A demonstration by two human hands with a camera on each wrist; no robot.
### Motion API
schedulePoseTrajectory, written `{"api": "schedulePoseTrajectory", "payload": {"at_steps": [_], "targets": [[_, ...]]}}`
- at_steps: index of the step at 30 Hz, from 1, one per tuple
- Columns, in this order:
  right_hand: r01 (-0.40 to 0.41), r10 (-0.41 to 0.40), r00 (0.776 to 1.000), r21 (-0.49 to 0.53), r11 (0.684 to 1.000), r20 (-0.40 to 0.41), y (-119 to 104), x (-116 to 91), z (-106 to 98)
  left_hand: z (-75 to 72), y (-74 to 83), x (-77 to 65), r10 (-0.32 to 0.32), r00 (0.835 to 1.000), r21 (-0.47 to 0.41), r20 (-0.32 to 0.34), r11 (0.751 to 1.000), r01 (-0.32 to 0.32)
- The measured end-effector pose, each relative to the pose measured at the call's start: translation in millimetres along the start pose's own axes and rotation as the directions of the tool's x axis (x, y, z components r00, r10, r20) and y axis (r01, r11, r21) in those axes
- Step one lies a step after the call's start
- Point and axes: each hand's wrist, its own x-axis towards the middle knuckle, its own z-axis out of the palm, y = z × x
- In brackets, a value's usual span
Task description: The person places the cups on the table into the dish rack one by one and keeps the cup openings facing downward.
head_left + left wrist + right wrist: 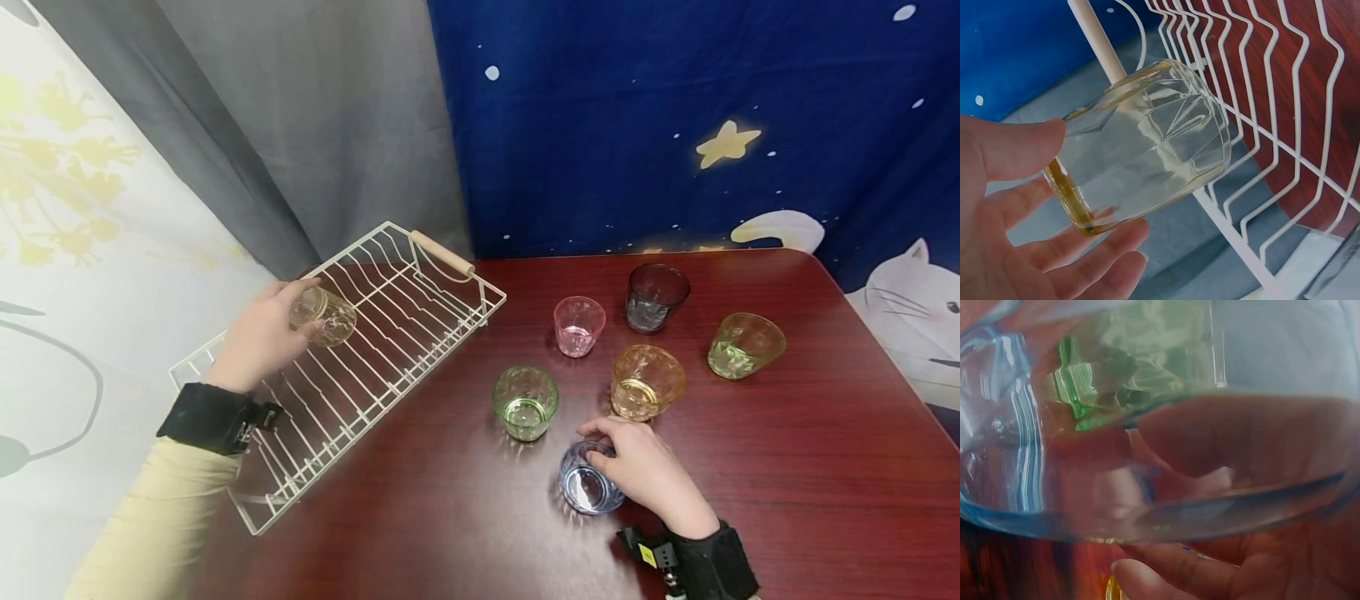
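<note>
Under the L hand, pinching amber tumbler: wire rack. Lower gently, pls; R hand pinches blue tumbler.

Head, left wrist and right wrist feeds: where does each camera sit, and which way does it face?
Head: worn on the head, facing forward and down over the rack and table; shows the left hand, right hand and both wrists.
Left wrist: on that wrist, facing past the left hand to the yellow glass it holds, the rack beyond; no right hand.
Right wrist: on that wrist, facing the blue glass close up; part of the right hand shows.
Shared: head and left wrist both show the rack.
</note>
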Motion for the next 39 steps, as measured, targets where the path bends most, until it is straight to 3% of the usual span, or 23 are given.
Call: {"api": "schedulePoseTrajectory", "payload": {"at_steps": [6, 14, 30, 39], "targets": [[0.014, -0.014, 1.0, 0.037, 0.999, 0.009, 1.8, 1.2, 2.2, 3.1, -9.6, 3.9, -0.026, 1.0, 0.014, 0.011, 1.0, 0.025], [0.027, -0.027, 1.0, 0.04, 0.999, 0.001, 2.3, 1.3, 4.0, 5.8, -20.6, 6.9, -0.087, 0.993, 0.014, 0.076, 0.996, 0.086], [0.022, -0.023, 1.0, 0.052, 0.998, 0.02, -0.1, 3.8, 2.3, 9.8, -41.9, 9.6, -0.081, 0.987, 0.035, 0.14, 0.996, 0.077], [0.022, -0.024, 0.999, 0.048, 0.999, 0.049, 1.9, 4.3, 4.3, 15.3, -49.7, 7.2, -0.12, 0.976, 0.03, 0.183, 0.993, 0.116]]}}
